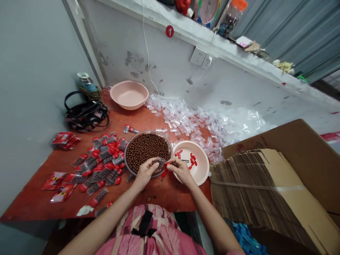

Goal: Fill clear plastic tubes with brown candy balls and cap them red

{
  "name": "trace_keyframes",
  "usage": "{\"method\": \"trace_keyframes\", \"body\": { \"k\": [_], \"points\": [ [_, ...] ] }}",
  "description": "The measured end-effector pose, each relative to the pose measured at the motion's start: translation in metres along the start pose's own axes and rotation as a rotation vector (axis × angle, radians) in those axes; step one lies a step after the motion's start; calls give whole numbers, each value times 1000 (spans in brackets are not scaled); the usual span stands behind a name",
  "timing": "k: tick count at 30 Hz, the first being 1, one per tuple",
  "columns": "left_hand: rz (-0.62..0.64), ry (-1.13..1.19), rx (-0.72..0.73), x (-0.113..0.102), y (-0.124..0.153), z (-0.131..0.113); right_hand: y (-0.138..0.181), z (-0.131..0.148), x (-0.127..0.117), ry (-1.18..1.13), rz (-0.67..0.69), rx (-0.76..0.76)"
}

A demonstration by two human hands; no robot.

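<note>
My left hand (145, 172) is closed on a small clear plastic container (160, 162), held over the front right edge of a bowl of brown beads (148, 147). Between the fingers of my right hand (181, 170) is a red cap (164, 171), close beside the container's end. Whether cap and container touch is too small to tell. On my right stands a pale pink basin (203, 164) with several red caps (193, 159) in it. To the left of the bead bowl lies a pile of filled, red-capped containers (102, 159).
Clear empty containers (183, 118) are spread along the wall. An empty pink basin (129, 95) and a black handbag (86, 115) stand at the back left. Red packets (62, 192) lie on the red table (175, 198). Strapped flat cardboard (255, 191) fills the right side.
</note>
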State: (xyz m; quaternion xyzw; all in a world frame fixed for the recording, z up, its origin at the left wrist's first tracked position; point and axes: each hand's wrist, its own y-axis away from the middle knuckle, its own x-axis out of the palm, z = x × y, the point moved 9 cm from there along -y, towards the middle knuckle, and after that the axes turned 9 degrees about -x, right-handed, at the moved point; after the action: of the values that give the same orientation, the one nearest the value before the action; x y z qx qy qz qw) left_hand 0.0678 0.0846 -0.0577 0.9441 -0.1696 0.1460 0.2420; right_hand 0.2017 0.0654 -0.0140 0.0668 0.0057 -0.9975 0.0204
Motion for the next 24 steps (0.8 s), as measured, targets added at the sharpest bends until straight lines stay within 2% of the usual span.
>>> {"method": "trace_keyframes", "body": {
  "k": [2,4,7,10,14,19,22,24],
  "points": [
    [-19,-164,85,-5,5,-9,-2,15,-8,94,-96,-87],
    [-37,-343,175,-6,12,-19,-4,33,-7,224,-114,-193],
    [-58,-456,244,-6,19,-26,-4,52,12,430,-5,-357],
    [-107,-460,266,-12,22,-27,-2,57,29,530,88,-454],
    [-159,-498,311,-17,26,-27,3,53,36,563,124,-492],
    [-161,-569,370,-14,33,-32,9,49,43,649,187,-510],
    [-152,-579,382,-13,31,-31,2,44,46,644,204,-472],
    [-140,-541,340,-14,25,-25,-6,41,44,570,178,-417]
  ]
}}
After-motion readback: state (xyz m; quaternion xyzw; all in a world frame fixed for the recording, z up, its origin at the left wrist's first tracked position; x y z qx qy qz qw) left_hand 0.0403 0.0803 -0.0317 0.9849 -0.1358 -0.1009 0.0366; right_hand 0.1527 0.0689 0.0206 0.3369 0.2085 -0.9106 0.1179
